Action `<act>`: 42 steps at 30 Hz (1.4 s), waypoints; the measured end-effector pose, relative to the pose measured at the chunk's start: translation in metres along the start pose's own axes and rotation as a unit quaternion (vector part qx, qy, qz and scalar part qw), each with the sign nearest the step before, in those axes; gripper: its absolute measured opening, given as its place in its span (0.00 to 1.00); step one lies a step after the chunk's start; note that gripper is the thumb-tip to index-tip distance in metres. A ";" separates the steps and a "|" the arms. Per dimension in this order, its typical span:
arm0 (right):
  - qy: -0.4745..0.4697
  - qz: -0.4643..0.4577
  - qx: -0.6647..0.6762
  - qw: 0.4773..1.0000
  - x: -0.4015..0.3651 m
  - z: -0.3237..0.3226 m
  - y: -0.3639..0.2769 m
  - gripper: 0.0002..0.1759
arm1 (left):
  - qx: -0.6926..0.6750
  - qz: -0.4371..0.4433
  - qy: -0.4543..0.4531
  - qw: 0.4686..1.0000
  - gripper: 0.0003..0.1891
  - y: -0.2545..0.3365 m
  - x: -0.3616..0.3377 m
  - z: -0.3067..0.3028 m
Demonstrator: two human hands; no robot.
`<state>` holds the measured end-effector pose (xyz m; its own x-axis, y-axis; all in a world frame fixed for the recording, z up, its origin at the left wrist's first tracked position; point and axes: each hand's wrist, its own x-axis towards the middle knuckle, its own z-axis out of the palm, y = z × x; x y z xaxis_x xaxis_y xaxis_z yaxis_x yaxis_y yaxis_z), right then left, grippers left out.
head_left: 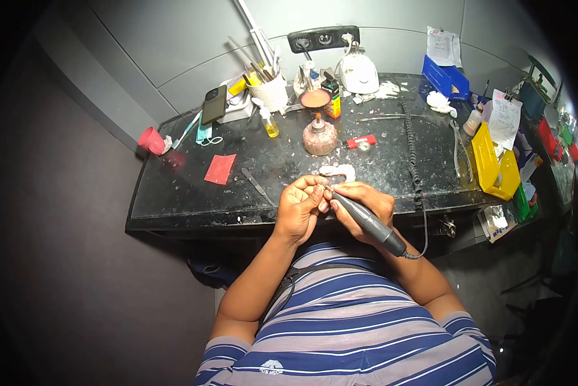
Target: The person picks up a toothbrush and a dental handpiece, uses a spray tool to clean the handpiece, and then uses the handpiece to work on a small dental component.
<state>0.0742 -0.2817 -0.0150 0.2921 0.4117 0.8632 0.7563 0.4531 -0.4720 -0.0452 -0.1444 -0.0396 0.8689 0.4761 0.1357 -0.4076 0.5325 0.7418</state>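
My right hand (374, 201) is wrapped round a dark rotary handpiece (374, 228), its tip pointing up and left and its cord trailing off the back end. Fingers pinched, my left hand (296, 211) meets the handpiece's tip in front of my chest. Whatever small piece sits between the left fingertips is too small to make out. Just beyond both hands lies a white curved piece (340, 172) that looks like a dental cast. Left of them a slim metal tool (256, 185) rests on the black table (186, 199).
Behind the hands stand a pinkish glass burner (320, 136) and a red lighter (361, 141). A red square sheet (220, 169), phone (213, 105) and pink cup (151, 140) are at left. A coiled cord (410, 145) crosses the table; a yellow bin (496, 168) sits right.
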 end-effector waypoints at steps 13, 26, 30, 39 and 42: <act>0.000 -0.008 0.013 1.000 -0.002 0.000 0.002 0.13 | 0.004 -0.003 -0.006 1.000 0.10 0.000 0.000 -0.001; -0.006 0.001 -0.011 1.000 0.000 -0.001 0.000 0.12 | -0.001 -0.008 -0.003 1.000 0.10 0.001 -0.001 0.000; -0.004 -0.021 -0.009 1.000 -0.001 -0.001 0.003 0.12 | 0.001 -0.009 -0.011 1.000 0.10 0.002 0.000 -0.001; -0.017 -0.034 0.008 0.999 -0.001 -0.001 0.003 0.13 | 0.000 -0.011 -0.005 1.000 0.10 0.000 0.000 -0.004; -0.017 -0.032 0.019 0.999 -0.002 -0.001 0.005 0.13 | -0.006 -0.010 -0.005 1.000 0.11 0.000 -0.001 -0.004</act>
<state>0.0778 -0.2806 -0.0191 0.2243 0.4071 0.8854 0.7497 0.5084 -0.4236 -0.0469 -0.1420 -0.0420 0.8797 0.4579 0.1278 -0.3933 0.5498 0.7369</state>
